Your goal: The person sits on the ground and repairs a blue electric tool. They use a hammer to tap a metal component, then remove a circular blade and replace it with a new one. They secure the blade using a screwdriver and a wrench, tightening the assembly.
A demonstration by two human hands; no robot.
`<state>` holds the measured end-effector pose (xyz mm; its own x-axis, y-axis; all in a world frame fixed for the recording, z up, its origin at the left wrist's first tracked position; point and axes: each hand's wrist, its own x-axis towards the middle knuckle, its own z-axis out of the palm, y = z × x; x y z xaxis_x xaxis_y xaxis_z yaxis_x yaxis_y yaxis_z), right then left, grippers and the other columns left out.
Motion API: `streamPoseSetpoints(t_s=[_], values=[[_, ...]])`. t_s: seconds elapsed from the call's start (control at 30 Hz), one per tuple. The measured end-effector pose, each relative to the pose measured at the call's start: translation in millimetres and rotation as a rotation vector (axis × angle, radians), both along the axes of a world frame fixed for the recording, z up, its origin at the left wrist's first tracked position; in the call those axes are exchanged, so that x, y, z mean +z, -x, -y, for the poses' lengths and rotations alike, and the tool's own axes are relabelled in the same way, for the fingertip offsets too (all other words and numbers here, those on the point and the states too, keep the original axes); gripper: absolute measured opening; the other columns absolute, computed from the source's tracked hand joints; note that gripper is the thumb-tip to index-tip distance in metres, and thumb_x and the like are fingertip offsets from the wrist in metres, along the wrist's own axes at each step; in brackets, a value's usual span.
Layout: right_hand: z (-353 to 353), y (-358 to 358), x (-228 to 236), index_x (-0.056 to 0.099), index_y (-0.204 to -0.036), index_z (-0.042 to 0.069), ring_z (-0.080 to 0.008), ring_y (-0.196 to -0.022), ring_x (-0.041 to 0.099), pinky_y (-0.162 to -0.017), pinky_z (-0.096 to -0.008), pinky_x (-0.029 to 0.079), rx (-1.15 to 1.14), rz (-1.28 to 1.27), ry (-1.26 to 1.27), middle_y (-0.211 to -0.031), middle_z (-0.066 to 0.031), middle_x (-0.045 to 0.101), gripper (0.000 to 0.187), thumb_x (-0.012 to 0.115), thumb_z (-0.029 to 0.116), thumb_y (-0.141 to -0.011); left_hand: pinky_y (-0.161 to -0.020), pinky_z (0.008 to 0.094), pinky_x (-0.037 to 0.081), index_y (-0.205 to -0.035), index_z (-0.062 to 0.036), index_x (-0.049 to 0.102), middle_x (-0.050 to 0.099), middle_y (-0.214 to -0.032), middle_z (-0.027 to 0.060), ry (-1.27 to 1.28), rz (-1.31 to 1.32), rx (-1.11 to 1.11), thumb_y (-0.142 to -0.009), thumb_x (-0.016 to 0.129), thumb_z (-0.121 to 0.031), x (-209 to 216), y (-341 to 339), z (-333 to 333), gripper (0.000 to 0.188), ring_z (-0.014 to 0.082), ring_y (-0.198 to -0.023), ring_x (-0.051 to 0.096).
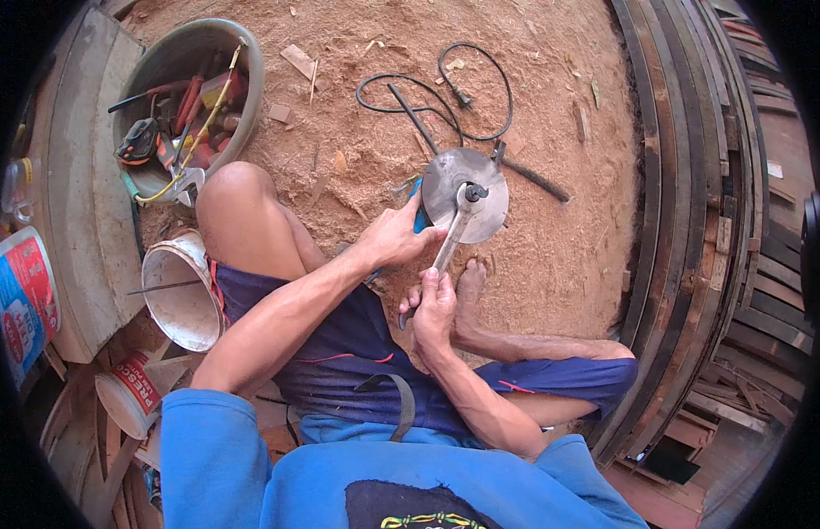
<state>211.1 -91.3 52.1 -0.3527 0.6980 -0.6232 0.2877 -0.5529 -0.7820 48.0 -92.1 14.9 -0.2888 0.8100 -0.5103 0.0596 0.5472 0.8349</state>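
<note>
A power tool with a blue body [417, 196] lies in front of me, and a round metal disc [492, 212] covers most of it. My left hand [394, 234] is closed around the tool's side, its thumb reaching over the disc's edge; its other fingers are partly hidden. In my right hand [434, 310] is a wrench [451, 245], gripped near its lower end. The wrench's head sits around the dark nut [474, 191] at the middle of the disc. A dark curved end pokes out beside the right hand; I cannot tell what it belongs to.
A black cord [508, 88] with a plug loops over the sawdust-covered ground [551, 53] beyond the tool. To the left stand a grey basin [253, 115] of hand tools and a white bucket [176, 295]. Long wooden boards [683, 264] are stacked along the right. My bare foot is near the disc.
</note>
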Motion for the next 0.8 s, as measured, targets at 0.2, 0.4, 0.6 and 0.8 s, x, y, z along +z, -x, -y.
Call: streamPoseSetpoints(t_s=[0.2, 0.4, 0.6, 0.8], values=[[-51, -47, 31, 0.054, -0.107, 0.007, -0.0107, -0.046, 0.049, -0.043, -0.0269, 0.044, 0.227, 0.120, 0.000, -0.065, 0.0014, 0.047, 0.022, 0.052, 0.029, -0.109, -0.107, 0.0495, 0.047, -0.151, -0.0067, 0.043, 0.063, -0.132, 0.0303, -0.079, -0.023, -0.009, -0.092, 0.064, -0.059, -7, 11, -2, 0.081, 0.0461, -0.123, 0.061], [-141, -88, 77, 0.061, -0.110, 0.006, -0.0143, -0.052, 0.060, -0.049, -0.0340, 0.047, 0.758, 0.553, -0.315, -0.063, -0.0025, 0.059, 0.026, 0.063, 0.031, -0.104, -0.102, 0.0508, 0.050, -0.154, -0.0115, 0.039, 0.067, -0.122, 0.0308, -0.155, -0.080, -0.034, -0.087, 0.065, -0.067, -20, 22, -4, 0.091, 0.0468, -0.117, 0.064], [-217, -73, 99, 0.069, -0.105, 0.005, -0.0316, -0.062, 0.066, -0.059, -0.0441, 0.049, 1.088, 0.882, -0.923, -0.070, -0.0150, 0.066, 0.042, 0.069, 0.046, -0.095, -0.102, 0.0504, 0.051, -0.151, -0.0108, 0.044, 0.067, -0.124, 0.0290, -0.044, -0.119, -0.047, -0.087, 0.059, -0.073, -15, 20, -8, 0.090, 0.0452, -0.117, 0.064], [-279, -37, 95, 0.072, -0.100, 0.006, -0.0308, -0.066, 0.067, -0.064, -0.0443, 0.050, 1.193, 0.831, -1.098, -0.070, -0.0139, 0.066, 0.047, 0.071, 0.053, -0.092, -0.102, 0.0502, 0.050, -0.147, -0.0087, 0.050, 0.068, -0.123, 0.0282, -0.063, -0.121, -0.021, -0.085, 0.058, -0.078, -17, 20, -11, 0.093, 0.0450, -0.117, 0.064]])
